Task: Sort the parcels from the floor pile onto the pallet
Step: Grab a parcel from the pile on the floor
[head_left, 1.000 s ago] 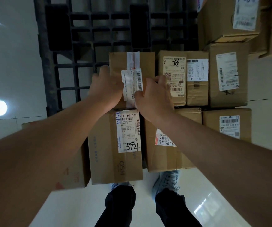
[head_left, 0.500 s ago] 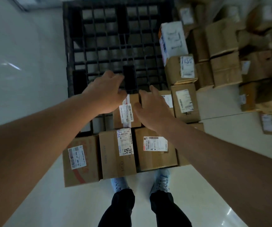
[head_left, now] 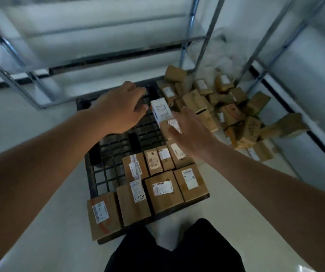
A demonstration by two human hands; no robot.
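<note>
Both hands (head_left: 118,108) above pallet (head_left: 106,154)

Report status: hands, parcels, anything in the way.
Left hand and right hand open, holding nothing. Parcels line the pallet near edge; floor pile remains. White box between hands.

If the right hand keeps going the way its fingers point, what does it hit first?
Most likely the white box: the right hand's open fingers point up-left at it, with a brown parcel just beneath. Depth is unclear.
</note>
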